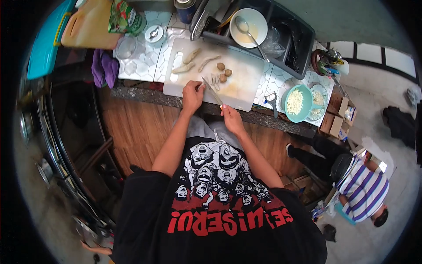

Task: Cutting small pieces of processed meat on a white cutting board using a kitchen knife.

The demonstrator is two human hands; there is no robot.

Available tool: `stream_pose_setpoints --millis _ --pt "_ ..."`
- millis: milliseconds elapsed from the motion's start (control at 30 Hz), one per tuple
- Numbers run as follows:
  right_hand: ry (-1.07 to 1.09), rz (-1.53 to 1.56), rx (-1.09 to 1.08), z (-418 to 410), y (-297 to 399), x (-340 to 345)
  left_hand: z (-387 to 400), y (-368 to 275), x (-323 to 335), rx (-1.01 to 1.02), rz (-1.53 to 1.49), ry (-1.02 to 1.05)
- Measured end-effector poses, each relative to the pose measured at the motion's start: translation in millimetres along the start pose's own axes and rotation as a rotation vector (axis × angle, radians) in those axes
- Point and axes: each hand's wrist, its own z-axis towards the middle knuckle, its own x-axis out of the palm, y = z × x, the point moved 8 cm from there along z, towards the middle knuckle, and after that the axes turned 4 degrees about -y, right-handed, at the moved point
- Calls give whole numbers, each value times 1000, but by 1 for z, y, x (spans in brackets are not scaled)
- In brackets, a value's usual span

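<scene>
My right hand [232, 119] grips a kitchen knife [213, 92] by its handle, the blade slanting up and left over the white cutting board [178, 89]. At the board's near edge, my left hand [192, 96] pinches a small pale piece [201, 86] against the blade's tip end. Cut pale strips [215, 80] lie just beyond the blade. Next to them sit several small round brown balls [223, 78]. Farther left on the board are pale, finger-like lengths of food [183, 68], possibly dough or root; I cannot tell which.
A peeler [272, 103] and a green bowl [302, 112] of chopped pale food lie right. Behind stands a dark rack [303, 43] holding a white bowl [257, 16] with a spoon. Left are a jar [155, 34] and purple cloth [105, 67]. Another person [364, 188] is at right.
</scene>
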Motion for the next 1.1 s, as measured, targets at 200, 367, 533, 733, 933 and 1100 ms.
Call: stream_pose_setpoints --millis 200,367,533,733,933,1100 --pt "262 122 -32 18 -17 8 1 7 5 -92 6 -136" --pt "386 220 238 14 -11 0 -5 13 7 -247 21 -150" --pt "565 372 484 1 -14 2 -10 5 4 -269 65 -162" --pt "604 400 576 -1 -19 3 -11 17 6 -286 28 -189" --pt "446 118 229 26 -29 -3 -9 26 13 -475 -239 -156" --pt "302 -117 9 33 -10 -11 -11 33 17 -542 -337 -104"
